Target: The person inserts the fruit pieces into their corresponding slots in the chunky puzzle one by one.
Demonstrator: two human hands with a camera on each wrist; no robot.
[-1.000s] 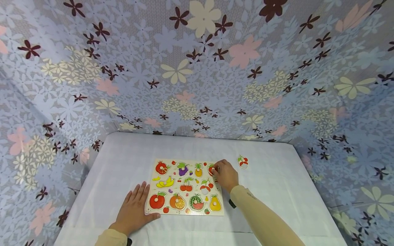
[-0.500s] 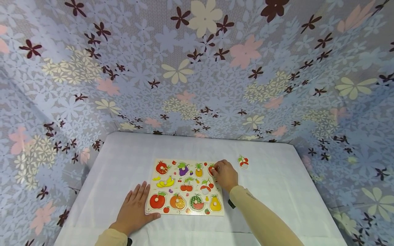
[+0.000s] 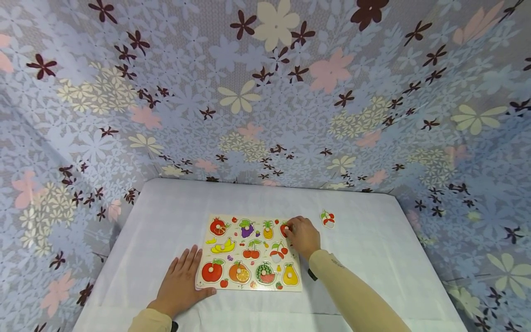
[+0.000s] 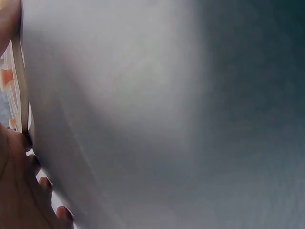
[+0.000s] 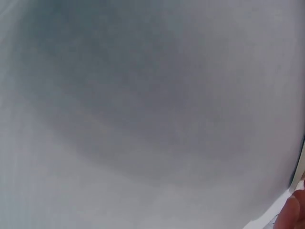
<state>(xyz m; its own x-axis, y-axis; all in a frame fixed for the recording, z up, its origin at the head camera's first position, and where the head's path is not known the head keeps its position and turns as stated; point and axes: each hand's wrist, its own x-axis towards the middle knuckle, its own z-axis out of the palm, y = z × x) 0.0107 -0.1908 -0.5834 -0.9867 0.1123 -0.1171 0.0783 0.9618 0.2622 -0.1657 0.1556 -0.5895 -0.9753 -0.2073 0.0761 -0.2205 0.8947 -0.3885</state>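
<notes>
A wooden fruit knob puzzle board (image 3: 236, 256) lies on the white-covered table. My left hand (image 3: 178, 279) rests flat beside its lower left corner, fingers spread along the left edge and thumb at the front edge. At the board's upper right corner, my right hand (image 3: 304, 237) pinches the red strawberry puzzle piece (image 3: 284, 229), partly covering it. Farther right, a loose red-and-green cherry-like piece (image 3: 327, 219) lies on the cloth. The left wrist view catches the board's side (image 4: 20, 86) beside my fingers; the right wrist view shows only fingertips (image 5: 288, 214) in its lower corner.
Several knobbed fruit pieces sit in the board, among them an apple (image 3: 212, 271), an orange (image 3: 239, 272), a watermelon (image 3: 264, 273) and a pear (image 3: 290, 275). A red cherry-shaped spot (image 3: 278, 252) has a white patch. Flowered fabric (image 3: 265, 115) walls the table's back and sides.
Almost nothing differs. My right hand has shifted very slightly at the strawberry piece; the left hand stays in place.
</notes>
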